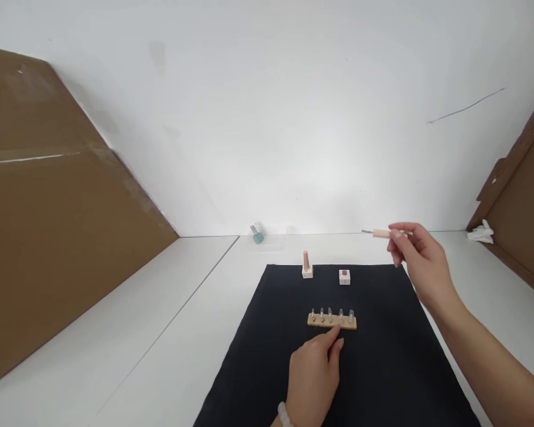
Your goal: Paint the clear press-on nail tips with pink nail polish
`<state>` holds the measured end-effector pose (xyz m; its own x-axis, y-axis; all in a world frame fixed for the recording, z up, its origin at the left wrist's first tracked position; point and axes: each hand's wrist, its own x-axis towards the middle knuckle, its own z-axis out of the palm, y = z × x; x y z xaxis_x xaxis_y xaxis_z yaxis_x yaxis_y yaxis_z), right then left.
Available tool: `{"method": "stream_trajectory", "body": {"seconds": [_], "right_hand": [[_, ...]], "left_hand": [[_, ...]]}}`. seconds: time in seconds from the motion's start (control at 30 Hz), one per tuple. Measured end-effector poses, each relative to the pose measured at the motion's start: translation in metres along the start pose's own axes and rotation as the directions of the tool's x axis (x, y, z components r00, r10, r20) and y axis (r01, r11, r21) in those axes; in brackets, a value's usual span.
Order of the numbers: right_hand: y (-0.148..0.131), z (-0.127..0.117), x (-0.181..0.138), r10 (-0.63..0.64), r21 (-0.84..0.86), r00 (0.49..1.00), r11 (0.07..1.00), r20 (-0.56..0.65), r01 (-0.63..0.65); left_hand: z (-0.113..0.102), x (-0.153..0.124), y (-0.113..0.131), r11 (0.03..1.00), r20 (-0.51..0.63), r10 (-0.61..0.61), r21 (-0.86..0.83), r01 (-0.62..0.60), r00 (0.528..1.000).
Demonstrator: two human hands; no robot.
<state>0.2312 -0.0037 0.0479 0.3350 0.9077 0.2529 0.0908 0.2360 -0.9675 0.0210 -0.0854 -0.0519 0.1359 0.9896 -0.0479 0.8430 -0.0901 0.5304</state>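
My right hand [420, 258] is raised over the far right of the black cloth. Its fingers are closed round a slim pink-handled brush [381, 233], whose thin dark tip points left. On the cloth lies a wooden nail-tip stand [324, 324] with several clear nail tips [330, 315] upright in a row. My left hand [314, 370] is closed, holding the stand's front edge with the index fingertip; the thumb is beside it and the other fingers are curled. Behind the stand are an uncapped white polish bottle [345, 279] with a purplish top and a pink-capped polish bottle [307, 271].
The black cloth [267, 344] covers part of the white table [160, 332]. A teal bottle [258, 237] leans near the white wall [267, 118]. Cardboard panels stand on the left [48, 225] and right [525, 196]. A crumpled white tissue [480, 232] is at the right.
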Motion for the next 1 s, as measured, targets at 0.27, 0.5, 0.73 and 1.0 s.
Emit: {"method": "stream_trajectory", "body": {"seconds": [0.27, 0.5, 0.73, 1.0], "right_hand": [[0.063, -0.021, -0.053, 0.333, 0.137, 0.942, 0.932, 0.032, -0.334], [0.089, -0.001, -0.062, 0.458, 0.211, 0.884, 0.859, 0.092, -0.467], [0.088, 0.000, -0.078, 0.333, 0.194, 0.943, 0.924, 0.010, -0.328], [0.077, 0.005, -0.092, 0.193, 0.068, 0.980, 0.978, 0.046, -0.196]], "left_hand": [[0.000, 0.002, 0.010, 0.997, -0.018, -0.024, 0.075, 0.026, 1.000], [0.001, 0.000, 0.013, 0.994, -0.025, -0.021, 0.105, 0.023, 0.999], [0.002, -0.005, 0.017, 0.993, -0.033, -0.037, 0.112, 0.040, 0.999], [0.001, -0.004, 0.017, 0.996, -0.027, -0.033, 0.088, 0.035, 0.999]]}}
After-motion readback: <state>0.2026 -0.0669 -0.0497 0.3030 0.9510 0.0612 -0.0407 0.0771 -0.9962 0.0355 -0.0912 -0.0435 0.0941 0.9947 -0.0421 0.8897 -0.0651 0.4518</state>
